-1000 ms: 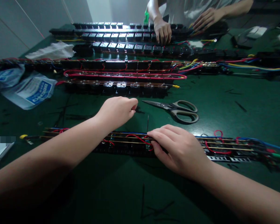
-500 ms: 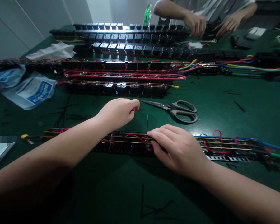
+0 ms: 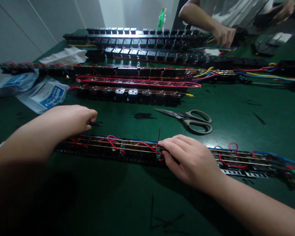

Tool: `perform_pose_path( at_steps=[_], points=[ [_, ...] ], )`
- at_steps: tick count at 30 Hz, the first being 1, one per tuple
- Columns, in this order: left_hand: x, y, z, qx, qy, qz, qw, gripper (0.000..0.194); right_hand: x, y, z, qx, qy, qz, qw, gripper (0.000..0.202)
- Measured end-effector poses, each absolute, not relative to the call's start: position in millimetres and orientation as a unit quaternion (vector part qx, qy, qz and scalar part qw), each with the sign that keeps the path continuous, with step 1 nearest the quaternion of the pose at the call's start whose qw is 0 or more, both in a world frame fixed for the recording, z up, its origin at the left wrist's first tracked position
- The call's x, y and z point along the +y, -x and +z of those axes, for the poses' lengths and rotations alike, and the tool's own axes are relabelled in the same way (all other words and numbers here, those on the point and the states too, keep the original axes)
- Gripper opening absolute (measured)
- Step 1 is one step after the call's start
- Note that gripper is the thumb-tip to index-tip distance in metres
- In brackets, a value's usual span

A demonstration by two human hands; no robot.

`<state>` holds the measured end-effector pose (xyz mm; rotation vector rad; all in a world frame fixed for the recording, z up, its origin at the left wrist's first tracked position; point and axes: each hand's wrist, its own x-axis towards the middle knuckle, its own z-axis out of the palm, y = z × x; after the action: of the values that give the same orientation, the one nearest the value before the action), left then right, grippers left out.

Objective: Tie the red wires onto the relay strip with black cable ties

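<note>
A long black socket strip (image 3: 137, 154), with bare copper rods and red and blue wires along its top, lies across the table in front of me. My right hand (image 3: 191, 157) rests over its middle, thumb and fingers closed at the rods. A thin black cable tie (image 3: 159, 132) sticks up at those fingertips. Beyond the strip's left part is my left hand (image 3: 76, 119), fingers curled into a pinch. Several loose black ties (image 3: 97, 124) lie at its fingertips; what is between them is hidden. A small pile of black ties (image 3: 144, 115) lies farther right.
Grey-handled scissors (image 3: 186, 118) lie beyond my right hand. More wired strips (image 3: 127, 93) stretch across the table's far half. Plastic bags (image 3: 44, 95) and a white cloth (image 3: 64, 55) lie left. Across the table a co-worker's hand (image 3: 225, 35) touches dark parts near a green bottle (image 3: 161, 19).
My left hand has moved left from beside the scissors' tip, uncovering the pile of black ties. My right hand stays on the strip. The view has shifted slightly, and the co-worker's other hand has lifted.
</note>
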<state>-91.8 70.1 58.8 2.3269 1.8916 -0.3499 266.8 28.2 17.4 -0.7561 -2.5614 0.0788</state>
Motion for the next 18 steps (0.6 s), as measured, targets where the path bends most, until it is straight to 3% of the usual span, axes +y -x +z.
perform_pose_path(
  at_steps=[4, 18],
  points=[
    [74.1, 71.1, 60.4, 0.64, -0.738, -0.207, 0.063, 0.011, 28.0, -266.2, 18.0, -0.932, 0.276, 0.029, 0.234, 0.019],
    [77.0, 66.9, 68.3, 0.63, -0.746, -0.202, 0.075, 0.012, 28.2, -266.3, 17.9, -0.931, 0.278, 0.031, 0.235, 0.019]
  ],
)
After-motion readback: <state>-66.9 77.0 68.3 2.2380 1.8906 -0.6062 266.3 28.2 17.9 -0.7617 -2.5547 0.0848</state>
